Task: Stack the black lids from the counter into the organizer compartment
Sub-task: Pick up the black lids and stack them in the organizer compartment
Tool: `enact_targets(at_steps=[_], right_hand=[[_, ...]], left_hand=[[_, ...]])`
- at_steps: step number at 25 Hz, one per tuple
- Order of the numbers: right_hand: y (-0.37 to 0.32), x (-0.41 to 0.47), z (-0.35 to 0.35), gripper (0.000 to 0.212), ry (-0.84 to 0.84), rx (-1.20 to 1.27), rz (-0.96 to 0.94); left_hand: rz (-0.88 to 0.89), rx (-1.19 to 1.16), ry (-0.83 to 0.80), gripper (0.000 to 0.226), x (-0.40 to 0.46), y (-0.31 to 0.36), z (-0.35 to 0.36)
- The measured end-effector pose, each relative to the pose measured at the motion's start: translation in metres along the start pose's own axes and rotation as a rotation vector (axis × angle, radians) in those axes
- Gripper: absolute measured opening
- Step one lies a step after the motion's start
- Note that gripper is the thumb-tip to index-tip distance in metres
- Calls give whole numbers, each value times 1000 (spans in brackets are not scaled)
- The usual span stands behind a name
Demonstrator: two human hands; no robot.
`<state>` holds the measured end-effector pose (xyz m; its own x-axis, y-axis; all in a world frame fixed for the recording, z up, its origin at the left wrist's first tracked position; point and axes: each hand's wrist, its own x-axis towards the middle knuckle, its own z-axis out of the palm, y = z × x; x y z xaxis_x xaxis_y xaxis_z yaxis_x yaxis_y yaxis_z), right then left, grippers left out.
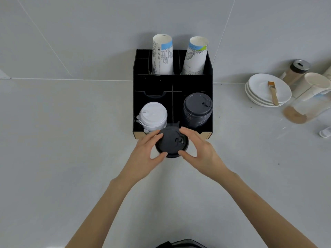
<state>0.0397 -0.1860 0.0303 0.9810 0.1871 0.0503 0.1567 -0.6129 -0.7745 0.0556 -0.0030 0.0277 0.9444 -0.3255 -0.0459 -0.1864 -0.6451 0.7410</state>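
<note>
Fingertips (163,154) of both hands pinched the rim of a black lid (172,142). The left hand (148,149) and right hand (200,147) held it just in front of the organizer (138,83). A tall black stack (198,109) already sat in the front right compartment. No other loose black lids showed on the grey counter (71,140). Plates (268,90) sat far right by a pale wall (89,33).

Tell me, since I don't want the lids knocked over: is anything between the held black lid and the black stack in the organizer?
Nothing visible blocks it. Both hands hold the black lid in front of the organizer. The black stack sits in the front right compartment, top uncovered. The white lids are left of the divider, off the path.
</note>
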Motion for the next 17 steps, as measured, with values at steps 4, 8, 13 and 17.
enact_targets(at_steps=[4, 8, 13, 17], right_hand=[[0, 15, -27, 54, 82, -16, -17], [3, 34, -50, 55, 158, -28, 3], [15, 56, -68, 55, 187, -11, 32], [27, 67, -75, 55, 185, -17, 66]], left_hand=[[71, 32, 48, 50, 29, 23, -5], [90, 34, 63, 50, 61, 41, -4], [113, 72, 47, 51, 100, 51, 5], [109, 57, 24, 51, 119, 53, 12]])
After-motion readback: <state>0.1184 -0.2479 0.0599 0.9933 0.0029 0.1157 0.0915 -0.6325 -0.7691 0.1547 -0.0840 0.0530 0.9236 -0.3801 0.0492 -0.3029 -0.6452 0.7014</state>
